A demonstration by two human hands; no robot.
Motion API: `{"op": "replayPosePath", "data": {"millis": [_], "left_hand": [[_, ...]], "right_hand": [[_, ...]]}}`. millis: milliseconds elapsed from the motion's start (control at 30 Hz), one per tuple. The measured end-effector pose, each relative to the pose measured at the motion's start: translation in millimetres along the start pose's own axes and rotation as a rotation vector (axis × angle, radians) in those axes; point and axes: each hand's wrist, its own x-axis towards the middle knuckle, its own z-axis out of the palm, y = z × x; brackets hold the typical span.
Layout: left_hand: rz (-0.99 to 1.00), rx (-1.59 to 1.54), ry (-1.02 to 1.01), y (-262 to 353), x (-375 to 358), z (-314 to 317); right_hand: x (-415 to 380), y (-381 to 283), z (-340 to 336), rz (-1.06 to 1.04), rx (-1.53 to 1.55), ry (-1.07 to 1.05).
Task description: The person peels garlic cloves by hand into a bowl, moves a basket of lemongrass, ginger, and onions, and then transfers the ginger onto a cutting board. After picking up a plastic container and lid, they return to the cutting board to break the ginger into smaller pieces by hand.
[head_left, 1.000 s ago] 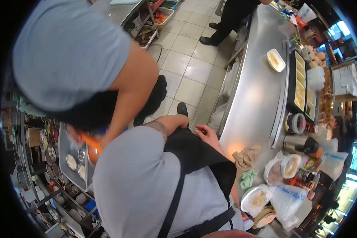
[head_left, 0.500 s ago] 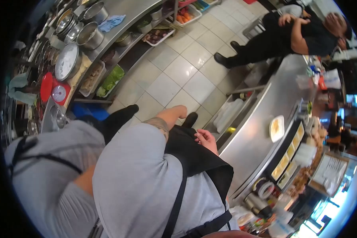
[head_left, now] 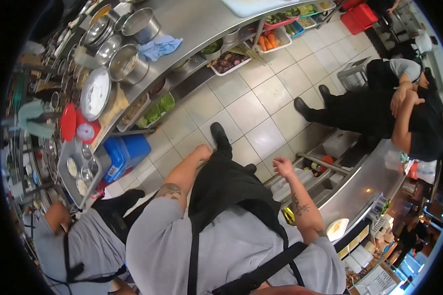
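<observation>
My left hand (head_left: 202,153) hangs low beside my black apron (head_left: 226,189), its fingers curled in and nothing showing in them. Out in front and to the right, my right hand (head_left: 282,167) is raised over the floor near the under-counter shelf, its fingers loosely bent and slightly apart, holding nothing. Neither hand touches a counter. Nearest the right forearm is the steel counter (head_left: 362,189), with a white dish of food (head_left: 337,229) at its near end.
Tiled floor (head_left: 241,110) runs ahead between two counters. On the left are steel pots (head_left: 128,64), a red scale (head_left: 86,132) and a blue bin (head_left: 128,155). A co-worker (head_left: 79,236) is close at left; another person in black (head_left: 374,108) stands ahead right.
My view and body have turned rightward, and the left counter shows more fully. My right arm now swings out forward, away from the apron. The co-worker on the left is farther from me.
</observation>
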Motion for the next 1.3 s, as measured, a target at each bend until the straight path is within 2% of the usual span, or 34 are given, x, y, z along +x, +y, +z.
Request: {"op": "replayPosePath", "data": {"millis": [33,133,167,200,267,333,400,467,533,633,733,833,933,967,1067,1100,1200,1233,1267,1300], "left_hand": [[0.015,-0.068,0.005,-10,9,1],[0.286,0.046,0.16,-13,42,-18],[0.376,-0.208,0.276,7,42,-42],[0.462,-0.455,0.39,38,25,-85],[0.622,-0.403,0.602,84,5,-185],[0.802,-0.257,1.02,117,-23,-284],[0.672,-0.375,1.13,123,-22,-339],[0.486,-0.245,1.151,114,-10,-377],[0.474,-0.612,1.103,107,19,-389],[0.435,-0.502,1.306,110,28,-384],[0.489,-0.279,1.369,110,32,-379],[0.544,-0.243,1.427,115,36,-376],[0.491,-0.398,1.426,120,33,-372],[0.568,-0.467,1.374,112,34,-375],[0.535,-0.249,1.574,118,41,-368],[0.518,-0.224,1.637,121,43,-364],[0.604,-0.085,1.949,107,59,-345],[0.736,0.008,2.031,103,67,-339],[0.887,0.079,1.78,94,58,-331],[0.953,0.062,1.689,91,60,-322]], "right_hand": [[23,2,-2,0.041,-0.024,0.007],[88,-19,-1,0.145,-0.172,0.034],[109,-23,1,0.184,-0.232,0.037],[134,-28,4,0.177,-0.223,0.013],[184,-32,7,0.17,-0.211,-0.035],[245,-36,14,0.093,-0.208,-0.033],[302,-61,26,0.045,-0.151,-0.034],[348,-105,44,0.033,0.003,-0.032],[403,-141,63,0.012,0.096,-0.103],[471,-194,95,-0.022,0.219,-0.072],[520,-241,111,-0.075,0.34,-0.09],[563,-273,125,-0.113,0.42,-0.073],[611,-291,143,-0.144,0.473,0.053],[626,-298,148,-0.138,0.508,0.05],[661,-322,155,-0.093,0.615,0.096],[668,-324,154,-0.125,0.55,0.122],[670,-318,158,-0.227,0.576,0.146],[673,-315,156,-0.226,0.543,0.155],[674,-313,154,-0.226,0.514,0.166],[674,-309,154,-0.22,0.486,0.176]]}}
